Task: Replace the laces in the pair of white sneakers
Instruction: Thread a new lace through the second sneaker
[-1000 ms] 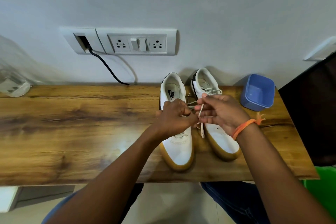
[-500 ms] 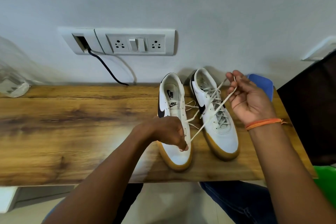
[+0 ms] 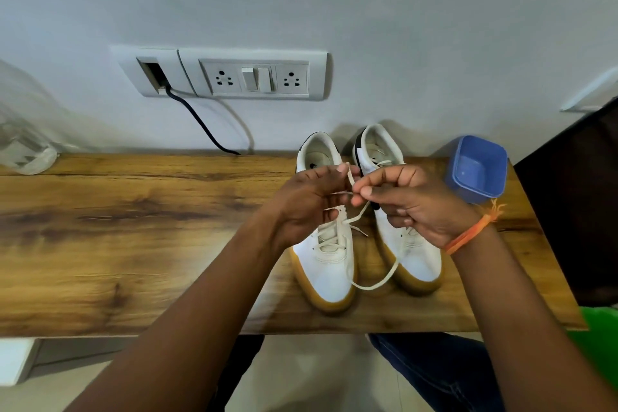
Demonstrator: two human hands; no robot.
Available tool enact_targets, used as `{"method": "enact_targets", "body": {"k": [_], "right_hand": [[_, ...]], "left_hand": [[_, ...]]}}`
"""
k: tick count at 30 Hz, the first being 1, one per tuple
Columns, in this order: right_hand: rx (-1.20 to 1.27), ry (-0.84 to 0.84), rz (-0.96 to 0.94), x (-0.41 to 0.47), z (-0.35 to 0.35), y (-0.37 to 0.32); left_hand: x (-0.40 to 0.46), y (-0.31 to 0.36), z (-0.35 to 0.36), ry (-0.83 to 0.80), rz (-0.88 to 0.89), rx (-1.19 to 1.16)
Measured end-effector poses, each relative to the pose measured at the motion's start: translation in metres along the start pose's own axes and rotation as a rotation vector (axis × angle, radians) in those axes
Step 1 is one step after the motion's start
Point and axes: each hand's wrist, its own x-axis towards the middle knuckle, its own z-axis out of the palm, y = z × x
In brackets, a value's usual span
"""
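Observation:
Two white sneakers with tan soles stand side by side on the wooden table (image 3: 133, 244), toes toward me. The left sneaker (image 3: 329, 264) is laced over its lower eyelets; its cream lace (image 3: 378, 283) loops down past the toe of the right sneaker (image 3: 418, 257). My left hand (image 3: 311, 201) pinches one end of the lace above the left sneaker's tongue. My right hand (image 3: 408, 204), with an orange thread on its wrist, pinches the lace close beside it. Both hands hide the sneakers' middle parts.
A blue plastic tub (image 3: 476, 169) stands right of the sneakers by the wall. A socket panel (image 3: 254, 75) with a black cable (image 3: 200, 124) is on the wall. A clear container (image 3: 23, 150) sits at far left. A dark object (image 3: 575, 194) borders the table's right end.
My right hand has come back in from the right with the lace and met my left hand, which rose from the left sneaker's toe to above its tongue.

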Motion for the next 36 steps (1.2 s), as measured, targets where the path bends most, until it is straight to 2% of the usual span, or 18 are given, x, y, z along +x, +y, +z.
{"method": "enact_targets", "body": {"k": [4,8,12,15,18,20,23,26,28,34,36], "right_hand": [[-0.232,0.079,-0.034,0.003,-0.001,0.004],[-0.418,0.175,-0.023,0.006,-0.011,0.009],[-0.638,0.310,-0.054,0.015,-0.021,0.023],[-0.700,0.325,-0.022,0.017,-0.022,0.027],[-0.750,0.328,0.004,0.018,-0.022,0.030],[-0.826,0.360,-0.088,0.018,-0.018,0.031],[-0.703,0.360,-0.250,0.015,-0.004,0.023],[-0.401,0.207,-0.258,0.013,0.016,0.016],[-0.408,0.160,-0.262,0.015,0.026,0.020],[-0.314,0.184,-0.252,0.020,0.036,0.029],[-0.390,0.200,-0.258,0.020,0.039,0.030]], "left_hand": [[0.000,0.006,-0.006,0.080,0.004,-0.185],[0.002,0.011,-0.018,0.167,0.049,-0.230],[0.004,0.011,-0.031,0.320,0.079,-0.083],[0.003,0.009,-0.040,0.394,0.151,0.135],[0.002,0.007,-0.045,0.376,0.167,0.317],[0.000,0.005,-0.039,0.318,0.119,0.337],[0.000,0.001,-0.023,0.247,0.110,0.431],[0.003,-0.004,-0.013,0.228,0.114,0.452],[0.004,-0.006,-0.012,0.241,0.122,0.488],[0.004,-0.005,-0.014,0.277,0.165,0.720],[0.003,-0.007,-0.014,0.312,0.214,0.873]]}}
